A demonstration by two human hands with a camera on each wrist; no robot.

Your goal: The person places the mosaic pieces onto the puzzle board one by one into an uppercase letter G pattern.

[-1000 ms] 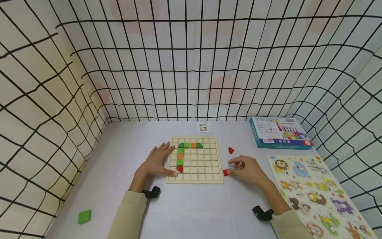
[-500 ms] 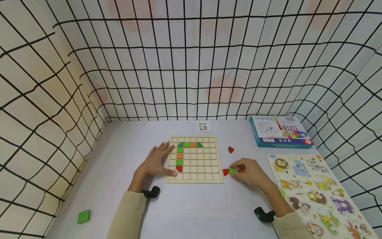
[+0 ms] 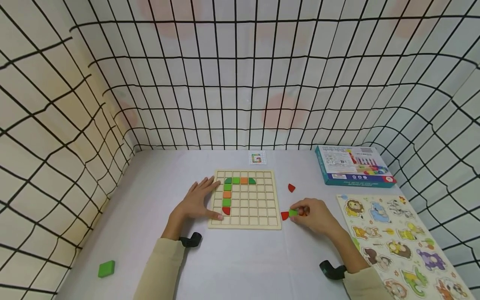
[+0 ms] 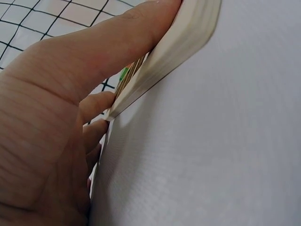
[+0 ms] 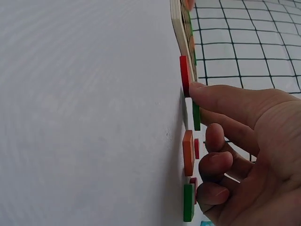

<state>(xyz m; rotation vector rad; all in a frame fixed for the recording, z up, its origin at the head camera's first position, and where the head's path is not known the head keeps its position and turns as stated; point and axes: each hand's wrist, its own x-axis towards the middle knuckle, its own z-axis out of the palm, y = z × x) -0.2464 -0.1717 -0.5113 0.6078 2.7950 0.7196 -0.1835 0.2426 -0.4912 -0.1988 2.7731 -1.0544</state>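
Note:
My left hand lies spread at the left edge of the wooden grid board, thumb on the near corner. In the left wrist view the thumb rests along the board's edge. Green, orange and red blocks fill one column and part of the top row of the grid. Just right of the board, my right hand pinches a green block between thumb and forefinger. A red round-edged block lies right beside it, by the board. Under the curled fingers are an orange block and another green block.
A red block lies beyond the right hand. Behind the board is a pattern card. A game box and an animal puzzle board stand at the right. One green block sits front left; black netting surrounds the table.
My right hand has drawn back slightly from the red block by the board, and the green block now shows between thumb and forefinger. The left hand stays on the board.

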